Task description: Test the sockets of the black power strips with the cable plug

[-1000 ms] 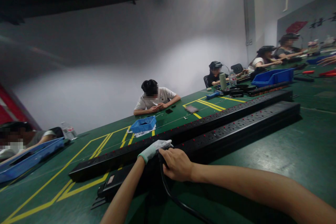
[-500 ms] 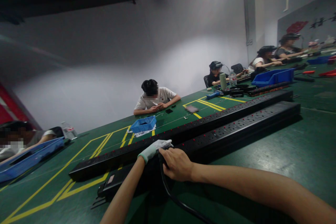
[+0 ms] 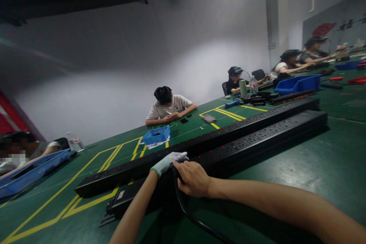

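Note:
Two long black socket strips lie slantwise across the green table. The near strip (image 3: 265,137) passes under both hands, and the far strip (image 3: 114,175) runs behind it. My left hand (image 3: 169,162), in a white glove, rests on the near strip with its fingers together; what they press on is hidden. Beside it my bare right hand (image 3: 194,177) is closed round the end of a black cable (image 3: 185,211), at the strip's top. The cable hangs from the fingers and runs down to the bottom edge. Whatever the cable end meets is covered by the fingers.
A small blue tray (image 3: 156,135) stands beyond the strips, and a larger blue basket (image 3: 34,171) at the left. A blue bin (image 3: 297,84), a bottle (image 3: 253,85) and dark parts lie at the back right. Several people sit round the table (image 3: 303,175).

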Motion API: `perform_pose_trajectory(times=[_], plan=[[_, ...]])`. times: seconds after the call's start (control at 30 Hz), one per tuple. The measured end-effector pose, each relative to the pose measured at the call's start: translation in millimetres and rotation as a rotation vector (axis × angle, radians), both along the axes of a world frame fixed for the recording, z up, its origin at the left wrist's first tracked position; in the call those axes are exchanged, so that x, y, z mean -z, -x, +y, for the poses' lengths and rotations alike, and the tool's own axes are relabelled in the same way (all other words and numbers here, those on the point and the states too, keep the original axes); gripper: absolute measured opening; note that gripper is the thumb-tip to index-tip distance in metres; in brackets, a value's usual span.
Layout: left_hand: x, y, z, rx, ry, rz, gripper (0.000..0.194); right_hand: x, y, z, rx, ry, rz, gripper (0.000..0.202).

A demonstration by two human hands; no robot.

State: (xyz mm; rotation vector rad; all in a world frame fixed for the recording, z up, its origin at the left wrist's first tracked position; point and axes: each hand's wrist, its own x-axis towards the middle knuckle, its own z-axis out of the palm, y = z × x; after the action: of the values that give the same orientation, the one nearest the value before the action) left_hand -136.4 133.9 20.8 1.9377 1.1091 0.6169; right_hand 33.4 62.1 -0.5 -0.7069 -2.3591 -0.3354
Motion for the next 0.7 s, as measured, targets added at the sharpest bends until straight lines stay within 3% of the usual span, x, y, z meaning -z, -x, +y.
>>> perform_pose_trajectory(times=[0.7], plan=[[-3.8,-6.0,-2.3,-0.027,0.024,-0.009,0.047,-2.3,0.2,-1.9,0.001,0.012,-0.006,0.050]])
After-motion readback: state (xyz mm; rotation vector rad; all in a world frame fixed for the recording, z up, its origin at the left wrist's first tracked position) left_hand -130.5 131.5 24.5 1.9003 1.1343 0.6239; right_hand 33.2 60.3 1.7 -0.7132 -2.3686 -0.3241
